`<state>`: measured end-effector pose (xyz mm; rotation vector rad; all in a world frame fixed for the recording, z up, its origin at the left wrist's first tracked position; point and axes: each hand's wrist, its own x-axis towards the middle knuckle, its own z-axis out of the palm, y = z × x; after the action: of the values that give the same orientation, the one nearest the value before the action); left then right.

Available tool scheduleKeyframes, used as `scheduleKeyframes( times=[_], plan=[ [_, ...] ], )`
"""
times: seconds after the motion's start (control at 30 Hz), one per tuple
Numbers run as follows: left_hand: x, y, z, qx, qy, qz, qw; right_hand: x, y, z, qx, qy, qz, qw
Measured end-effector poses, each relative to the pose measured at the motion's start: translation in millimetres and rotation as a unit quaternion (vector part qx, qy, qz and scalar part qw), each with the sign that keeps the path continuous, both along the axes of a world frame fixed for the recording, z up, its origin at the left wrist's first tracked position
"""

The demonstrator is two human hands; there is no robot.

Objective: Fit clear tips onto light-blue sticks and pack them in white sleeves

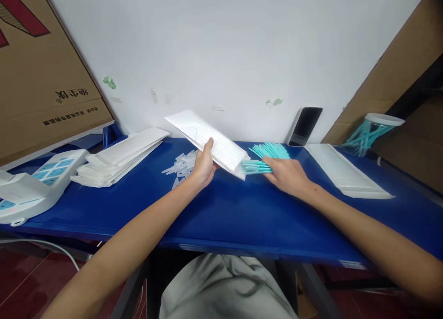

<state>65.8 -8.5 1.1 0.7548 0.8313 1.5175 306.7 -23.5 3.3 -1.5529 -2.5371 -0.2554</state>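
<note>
Here we are above the blue table (pixel 214 222), and the white envelope (pixel 207 137) is up off the surface, slanted, its open end low and turned toward the right hand (pixel 286 174). The left hand (pixel 203 166) has it by the lower edge, thumb laid over the top face and fingers beneath, pinching it; that grip seems chosen to steady the envelope while leaving its mouth free. And at that mouth, the bundle of teal sticks (pixel 255 167)! The right hand's fingers are closed round it from behind, apparently so the ends point straight at the opening; how deep they sit, I cannot tell. Just beyond the envelope's mouth lies the pile of loose sticks (pixel 272 150), close by, presumably for an easy reach. Below and left of the envelope, clear plastic pieces (pixel 183 164) are scattered; further left, a stack of packets (pixel 121 155) and then a white machine (pixel 51 176). Well right of the envelope, a phone (pixel 304 125) leans by the wall, then a flat pouch (pixel 349 171) and a cup (pixel 384 120) with more sticks. Nothing blocks the envelope's mouth, though the right hand crowds the loose pile.
</note>
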Motion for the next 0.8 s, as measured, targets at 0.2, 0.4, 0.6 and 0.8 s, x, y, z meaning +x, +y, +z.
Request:
scheduleKeyframes(
  times=[0.2, 0.4, 0.6, 0.8],
  plan=[
    [0, -4, 0.5, 0.013, 0.012, -0.064, 0.998, -4, -4, 2.6, 0.028, -0.031, -0.035, 0.999],
    [0, -3, 1.5, 0.01, -0.011, -0.1, 0.995, -3, -2, -2.8, 0.022, 0.026, -0.033, 0.999],
    [-2, -1, 1.0, 0.043, -0.04, -0.094, 0.994, -1, 4, -10.7, 0.0, 0.072, -0.047, 0.996],
    [0, -2, -4.6, 0.048, -0.019, -0.124, 0.991, -2, 5, -17.6, -0.008, 0.139, -0.022, 0.99]
  ],
)
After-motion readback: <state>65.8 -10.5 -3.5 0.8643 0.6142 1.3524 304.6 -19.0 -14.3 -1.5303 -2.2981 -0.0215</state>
